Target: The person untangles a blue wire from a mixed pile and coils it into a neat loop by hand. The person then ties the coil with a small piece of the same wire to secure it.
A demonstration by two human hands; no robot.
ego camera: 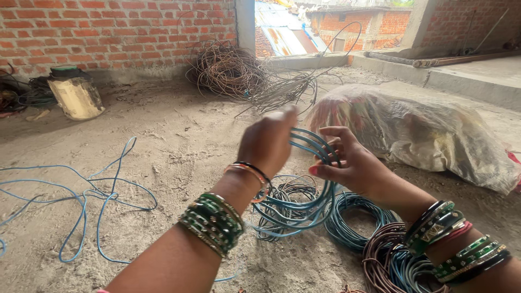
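Daylight falls on a dusty concrete floor (179, 135) edged by bare red brick walls (108, 32); an unglazed opening (331, 27) shows what seem neighbouring brick buildings.

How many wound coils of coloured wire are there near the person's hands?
4: a teal coil held up in both hands, a grey-black coil on the ground behind it, a teal coil and a brown coil right of it. More may be hidden.

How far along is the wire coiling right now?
Done: teal coil and brown coil lie wound on the floor. In hand: left hand and right hand hold a blue coil. Left: loose blue wire and the tangled pile by the wall.
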